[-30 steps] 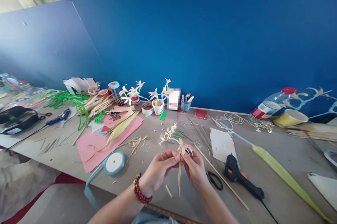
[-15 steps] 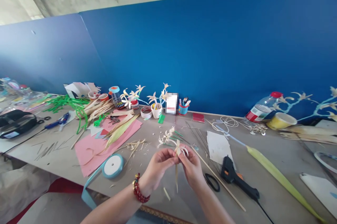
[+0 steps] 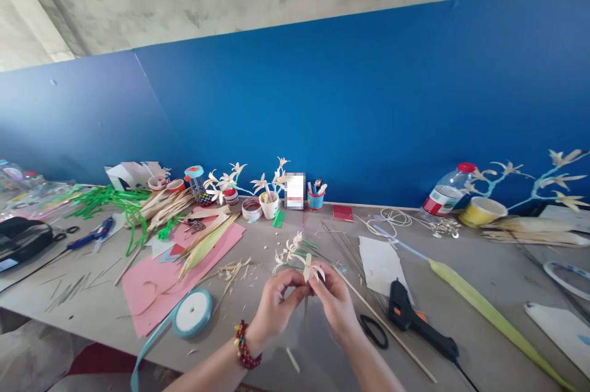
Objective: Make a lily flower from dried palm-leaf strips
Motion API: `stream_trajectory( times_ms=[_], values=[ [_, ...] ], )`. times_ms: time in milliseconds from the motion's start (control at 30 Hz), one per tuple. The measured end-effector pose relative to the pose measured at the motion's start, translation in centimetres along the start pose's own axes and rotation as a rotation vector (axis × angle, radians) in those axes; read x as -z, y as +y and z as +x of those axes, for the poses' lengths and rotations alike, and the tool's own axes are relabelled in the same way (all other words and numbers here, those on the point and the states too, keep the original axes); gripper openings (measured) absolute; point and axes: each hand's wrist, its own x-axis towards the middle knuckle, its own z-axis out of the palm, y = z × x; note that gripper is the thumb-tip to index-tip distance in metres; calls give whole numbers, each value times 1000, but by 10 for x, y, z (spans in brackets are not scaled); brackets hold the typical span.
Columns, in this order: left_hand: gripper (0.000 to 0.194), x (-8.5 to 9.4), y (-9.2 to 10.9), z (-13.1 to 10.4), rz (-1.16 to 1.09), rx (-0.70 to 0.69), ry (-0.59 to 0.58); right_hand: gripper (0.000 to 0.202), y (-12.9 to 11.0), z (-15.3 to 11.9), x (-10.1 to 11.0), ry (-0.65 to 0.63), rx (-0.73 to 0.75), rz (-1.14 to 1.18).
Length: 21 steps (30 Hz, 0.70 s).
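Note:
A pale cream flower (image 3: 310,268) with thin curling petals, made of dried husk-like strips, is held between my two hands above the table. My right hand (image 3: 337,306) pinches it just under the petals. Close against it, the closed fingers of my left hand (image 3: 278,305) grip the flower's base, and a narrow strip hangs below. The exact fingertip contact is partly hidden. Just behind the hands lie several similar white flowers (image 3: 291,247) with green stems. Black scissor handles (image 3: 373,332) rest beside my right wrist.
A black glue gun (image 3: 417,318), a thin stick (image 3: 391,327) and a long yellow-green husk (image 3: 488,312) lie to the right. On the left are a blue ribbon roll (image 3: 192,313) and pink paper (image 3: 138,294). Cups, bottles and flower stems stand along the blue partition (image 3: 295,103).
The view has tilted upward, so the table sits lower in it. Both hands still hold the flower, which has turned slightly, and less of the hanging strip shows.

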Motion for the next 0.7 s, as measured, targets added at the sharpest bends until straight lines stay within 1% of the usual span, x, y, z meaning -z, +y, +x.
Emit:
stream_trajectory(
  times_ms=[100, 167, 333, 467, 600, 700],
  values=[
    [16, 1, -6, 1, -90, 39, 14, 26, -1, 0, 1, -9, 36, -31],
    [18, 2, -5, 3, -174, 52, 43, 25, -3, 0, 1, -16, 61, -62],
    [22, 0, 7, 11, -549, 181, 63, 23, -11, 0, 1, -13, 116, -150],
    [23, -2, 12, 16, -629, 205, 74, 24, -13, 0, 2, 9, 149, -237],
    [22, 0, 16, 18, -713, 258, 11, 24, -10, 1, 3, 11, 140, -263],
    [19, 0, 17, 19, -789, 300, -3, 23, -9, 2, 4, 12, 132, -270]
  ],
)
